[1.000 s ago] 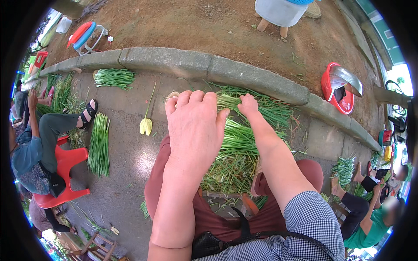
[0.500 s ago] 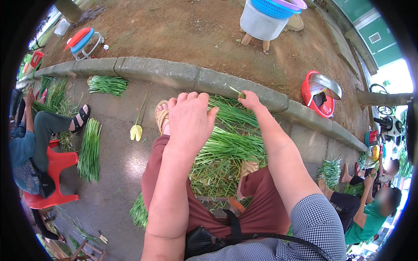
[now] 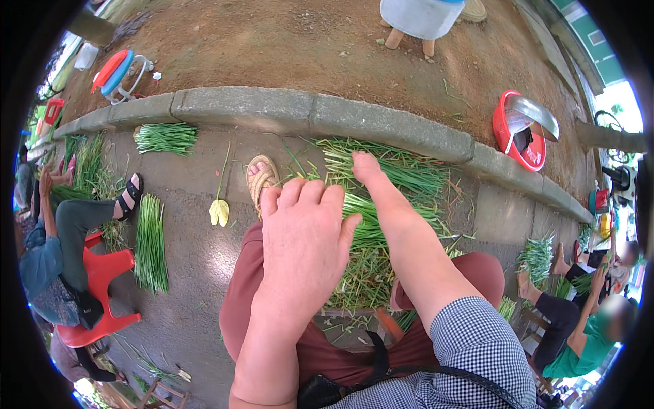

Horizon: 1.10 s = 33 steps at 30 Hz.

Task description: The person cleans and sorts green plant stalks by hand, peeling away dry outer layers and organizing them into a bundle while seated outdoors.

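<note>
My left hand [image 3: 304,228] is held above my lap, back up, with the thumb apart and the fingers loosely bent. Nothing shows in it, though its fingertips and palm are hidden. Farther off, my right hand [image 3: 366,167] reaches down to a pile of long green stalks [image 3: 409,170], which look like chives. Its fingers are curled together against the pile, and what they pinch is hidden. Brighter green stalks [image 3: 361,215] lie between my two arms. Loose, yellowish trimmings [image 3: 361,283] are heaped on the ground nearer me, between my legs.
A stone kerb [image 3: 245,105] runs beyond the pile. Bundles of stalks [image 3: 150,245] lie at left, near a red plastic chair [image 3: 105,279] with a seated person. A yellow flower-like piece [image 3: 219,211] lies by my sandal [image 3: 262,177]. A red basin [image 3: 507,129] stands at right; people sit below it.
My right hand, which held up a pale-ended stalk above the kerb, has come down and left onto the pile. The stalk no longer shows. My left hand has moved slightly right and nearer.
</note>
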{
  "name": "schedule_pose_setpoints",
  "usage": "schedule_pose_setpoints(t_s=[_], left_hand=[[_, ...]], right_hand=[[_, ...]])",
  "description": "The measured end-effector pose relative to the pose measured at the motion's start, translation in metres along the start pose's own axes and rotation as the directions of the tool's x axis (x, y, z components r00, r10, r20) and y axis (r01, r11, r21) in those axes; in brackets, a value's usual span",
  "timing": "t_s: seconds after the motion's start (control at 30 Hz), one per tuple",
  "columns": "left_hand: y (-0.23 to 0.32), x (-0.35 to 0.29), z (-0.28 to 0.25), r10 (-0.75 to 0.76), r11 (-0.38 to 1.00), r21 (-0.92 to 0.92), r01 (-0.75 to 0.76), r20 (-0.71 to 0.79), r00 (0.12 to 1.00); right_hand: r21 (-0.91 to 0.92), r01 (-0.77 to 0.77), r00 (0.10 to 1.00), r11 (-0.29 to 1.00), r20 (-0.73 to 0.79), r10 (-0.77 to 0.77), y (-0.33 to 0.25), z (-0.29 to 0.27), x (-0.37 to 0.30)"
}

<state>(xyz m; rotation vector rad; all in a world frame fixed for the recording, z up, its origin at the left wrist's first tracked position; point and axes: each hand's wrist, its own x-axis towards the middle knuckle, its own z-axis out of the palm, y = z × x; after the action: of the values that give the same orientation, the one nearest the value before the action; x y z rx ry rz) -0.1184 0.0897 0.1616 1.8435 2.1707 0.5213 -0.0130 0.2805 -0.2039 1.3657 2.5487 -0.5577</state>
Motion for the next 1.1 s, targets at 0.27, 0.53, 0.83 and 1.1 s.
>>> schedule_pose_setpoints(t_s=[0.27,0.53,0.83,1.1], left_hand=[[0.007,0.004,0.008,0.031,0.999,0.011,-0.031,0.008,0.999],[0.014,-0.002,0.023,0.114,0.993,0.027,-0.113,-0.039,0.993],[0.032,-0.002,0.03,0.118,0.993,-0.004,-0.118,0.075,0.99],[0.036,0.006,0.043,0.13,0.981,-0.143,-0.128,0.006,0.992]], right_hand=[[-0.121,-0.002,0.996,0.993,-0.088,-0.008,0.006,0.007,-0.014],[0.275,-0.195,0.978,0.941,-0.015,0.207,0.019,-0.08,-0.041],[0.538,-0.017,0.909,0.843,-0.342,0.237,0.071,-0.172,-0.074],[0.867,0.306,0.811,0.393,-0.454,0.369,0.024,-0.265,-0.141]])
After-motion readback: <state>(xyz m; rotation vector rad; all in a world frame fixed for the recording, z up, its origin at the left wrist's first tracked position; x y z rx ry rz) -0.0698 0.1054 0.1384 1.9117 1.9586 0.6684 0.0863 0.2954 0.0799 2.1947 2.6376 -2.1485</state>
